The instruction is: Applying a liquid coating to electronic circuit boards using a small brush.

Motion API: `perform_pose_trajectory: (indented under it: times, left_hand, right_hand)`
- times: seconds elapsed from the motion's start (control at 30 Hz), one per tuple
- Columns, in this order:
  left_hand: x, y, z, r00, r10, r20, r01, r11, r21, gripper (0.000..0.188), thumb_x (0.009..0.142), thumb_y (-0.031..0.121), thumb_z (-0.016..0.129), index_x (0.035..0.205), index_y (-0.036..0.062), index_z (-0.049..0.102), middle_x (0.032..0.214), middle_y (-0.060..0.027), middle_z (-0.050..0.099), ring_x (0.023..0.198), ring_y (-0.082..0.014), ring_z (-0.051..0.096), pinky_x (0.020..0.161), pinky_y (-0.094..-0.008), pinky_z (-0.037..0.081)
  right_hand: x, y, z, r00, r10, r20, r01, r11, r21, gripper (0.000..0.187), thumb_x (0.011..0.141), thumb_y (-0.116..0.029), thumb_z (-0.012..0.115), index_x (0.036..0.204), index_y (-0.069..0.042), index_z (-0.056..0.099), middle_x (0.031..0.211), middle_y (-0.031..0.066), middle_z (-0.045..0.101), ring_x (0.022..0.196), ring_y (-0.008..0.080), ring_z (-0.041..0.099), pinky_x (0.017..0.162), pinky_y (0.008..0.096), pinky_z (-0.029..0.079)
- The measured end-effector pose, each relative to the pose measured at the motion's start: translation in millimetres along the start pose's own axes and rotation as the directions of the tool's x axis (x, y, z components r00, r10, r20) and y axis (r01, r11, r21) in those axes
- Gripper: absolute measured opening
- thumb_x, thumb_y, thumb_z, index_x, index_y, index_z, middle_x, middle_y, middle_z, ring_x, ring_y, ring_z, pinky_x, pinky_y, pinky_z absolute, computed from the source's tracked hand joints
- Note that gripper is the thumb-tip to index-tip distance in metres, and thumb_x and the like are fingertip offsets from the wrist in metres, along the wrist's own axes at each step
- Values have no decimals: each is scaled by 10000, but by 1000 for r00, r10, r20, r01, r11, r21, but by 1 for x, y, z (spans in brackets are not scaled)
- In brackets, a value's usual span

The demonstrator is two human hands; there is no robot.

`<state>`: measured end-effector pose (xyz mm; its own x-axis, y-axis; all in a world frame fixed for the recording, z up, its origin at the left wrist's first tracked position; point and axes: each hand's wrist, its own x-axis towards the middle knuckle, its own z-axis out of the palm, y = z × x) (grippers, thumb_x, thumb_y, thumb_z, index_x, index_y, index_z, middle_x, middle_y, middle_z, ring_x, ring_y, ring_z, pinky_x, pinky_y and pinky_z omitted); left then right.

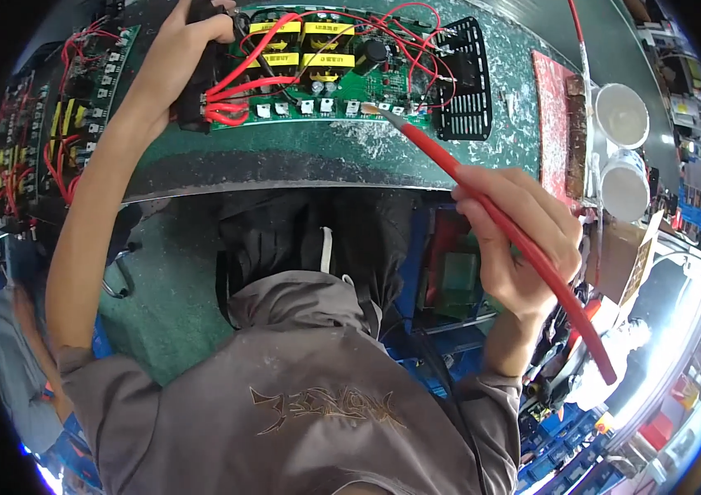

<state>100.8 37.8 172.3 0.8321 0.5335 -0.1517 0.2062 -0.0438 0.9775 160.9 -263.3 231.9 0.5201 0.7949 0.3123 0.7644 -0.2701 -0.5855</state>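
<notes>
Hands first: L hand [194,37] stretched far fwd on a long straight arm, fingers curled and clamped on black block [194,103] at left end of board [342,70], where red wires [239,91] bunch. R hand [524,239] bent in close over worktop's near edge, fingers pinched shut round brush [482,194] mid-handle, pen-style.

Brush: long, thin, glossy red handle, slanting from lower right up to pale bristle tip touching board's near edge, by a row of small white connectors.

Board: green, flat, rectangular, lying near worktop's [326,157] far edge; yellow-topped blocks, black cylinder caps, looping red wires. Black slotted grille [466,82] at its right end.

Worktop: dark green, curved, flecked with white splatter. Two white round tubs [623,153] near right edge, beside a red slab [552,124]. More boards [62,132] at left edge.
</notes>
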Motion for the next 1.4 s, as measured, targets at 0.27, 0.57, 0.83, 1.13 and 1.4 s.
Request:
perform_pose_trajectory:
  times: [0.27,0.57,0.83,1.13,1.4]
  left_hand:
    - [0,3,8,996,-54,-75,62,992,110,310,737,56,514,1041,39,458,999,-72,469,920,-169,484,825,-263,409]
    - [-1,4,7,994,-54,-96,62,995,79,318,736,57,504,1048,41,451,992,-58,467,873,-158,491,775,-256,431]
    - [0,-1,3,996,-42,-81,49,996,77,342,737,65,517,1072,31,458,1039,-78,465,911,-163,478,797,-252,413]
    - [1,-3,-1,999,-46,-8,46,999,-20,333,756,85,537,1073,23,456,1054,-79,463,947,-180,463,836,-255,392]
    - [0,0,1,997,-63,-33,65,996,55,336,759,94,536,1072,16,441,1058,-103,462,1017,-217,450,925,-286,340]
  right_hand:
    - [1,0,-5,999,18,-40,-20,998,-56,185,751,71,649,934,77,675,722,141,663,635,189,649,586,249,500]
    - [-1,6,-10,999,-7,-45,4,997,-75,185,752,59,651,933,93,670,704,154,661,615,191,647,573,251,498]
    - [0,0,6,995,-58,-81,61,997,36,200,693,48,691,893,64,689,670,132,644,583,183,615,536,246,465]
    - [5,-1,16,989,-111,-94,116,992,47,181,742,49,650,913,104,670,673,155,645,585,208,621,543,261,483]
    - [10,-10,29,975,-187,-123,195,979,53,195,729,53,675,918,103,665,678,145,648,584,219,619,532,273,477]
